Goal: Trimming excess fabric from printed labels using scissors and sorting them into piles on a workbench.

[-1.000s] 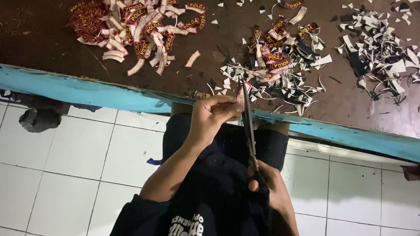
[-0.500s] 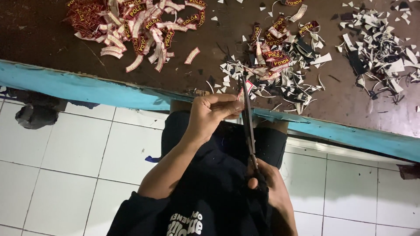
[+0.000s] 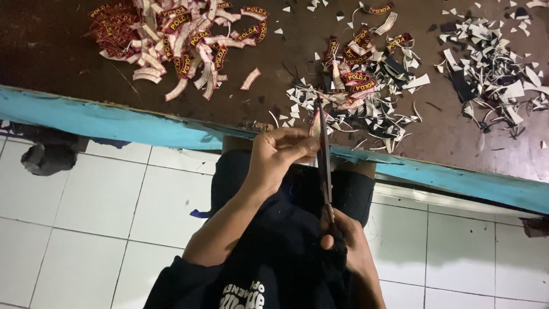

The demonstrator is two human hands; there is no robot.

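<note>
My left hand [image 3: 281, 153] pinches a small curved embroidered patch [image 3: 314, 123] at the table's front edge. My right hand [image 3: 342, 243] grips the handles of long dark scissors [image 3: 323, 157], whose blades reach up past the patch. On the dark brown table [image 3: 68, 63], a heap of trimmed red and yellow curved patches [image 3: 171, 40] lies at the back left. A smaller cluster of patches mixed with white and black offcuts [image 3: 360, 86] lies just beyond the scissor tips.
More white and black scraps [image 3: 497, 63] are scattered at the back right. The table has a blue front edge [image 3: 114, 120]. Below it are white floor tiles [image 3: 97, 200] and my dark-clothed lap [image 3: 286, 252]. A dark object [image 3: 48, 157] sits under the table at left.
The view has shifted slightly; both hands stay in nearly the same place, the left holding the patch against the scissor blades.
</note>
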